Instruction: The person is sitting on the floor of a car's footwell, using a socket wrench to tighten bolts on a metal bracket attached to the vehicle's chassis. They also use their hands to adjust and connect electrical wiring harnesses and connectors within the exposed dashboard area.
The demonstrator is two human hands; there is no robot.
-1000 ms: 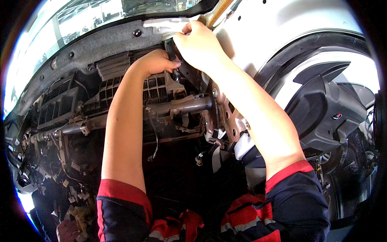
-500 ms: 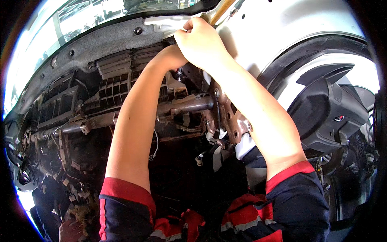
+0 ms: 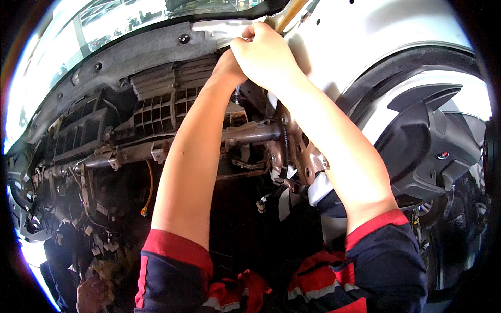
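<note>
Both my arms reach up to the far corner of a stripped car dashboard, below the windscreen. My right hand (image 3: 265,55) has its fingers curled together in a pinch beside the bare white pillar (image 3: 365,21). Whatever those fingers hold, if anything, is hidden. Tucked against it on the left is my left hand (image 3: 228,67), its fingers covered by the right hand. Close by on the left runs grey felt insulation (image 3: 151,55) with a round black clip (image 3: 183,38). Under my wrists lies a brown metal cross-beam (image 3: 250,132) ending in a bracket (image 3: 301,148).
A black ribbed plastic housing (image 3: 156,112) sits behind the beam. An orange wire (image 3: 151,190) hangs down, and loose connectors crowd the lower left. Another person's hand (image 3: 93,293) shows there, dimly. To the right is an open door with a black trim panel (image 3: 417,141).
My left hand and forearm have shifted up and right, closer against my right hand. The dashboard sits slightly farther right in view. My right hand's curled pose is nearly the same.
</note>
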